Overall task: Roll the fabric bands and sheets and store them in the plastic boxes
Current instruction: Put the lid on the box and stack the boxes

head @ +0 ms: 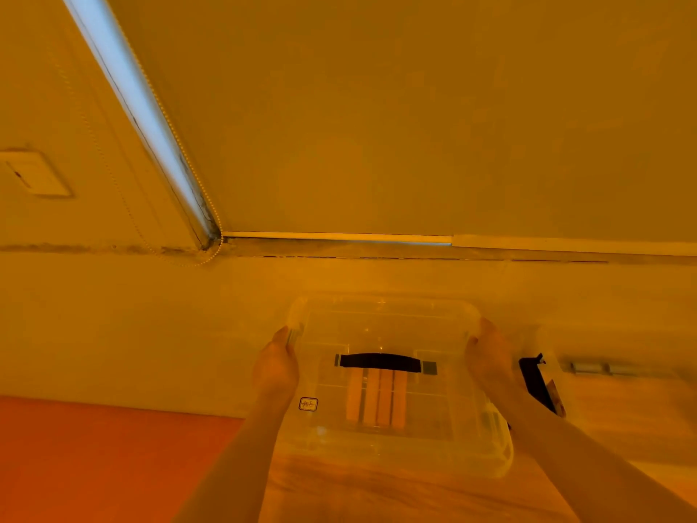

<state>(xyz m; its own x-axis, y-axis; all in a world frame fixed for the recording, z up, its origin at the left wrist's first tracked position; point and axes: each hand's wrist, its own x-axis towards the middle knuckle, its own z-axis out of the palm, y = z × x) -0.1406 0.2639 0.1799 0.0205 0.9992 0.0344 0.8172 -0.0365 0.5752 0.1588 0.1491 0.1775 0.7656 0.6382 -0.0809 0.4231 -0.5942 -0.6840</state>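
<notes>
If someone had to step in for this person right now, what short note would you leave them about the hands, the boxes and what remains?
Left hand: grips the left edge of the clear plastic box.
Right hand: grips its right edge.
The box has its lid on, with a dark handle; rolled bands show through, side by side inside.
A second box stands to the right, partly hidden.
Done: some rolls stored in this box.
Left: set this box down. No loose fabric is in view, so I cannot tell how much remains.
</notes>
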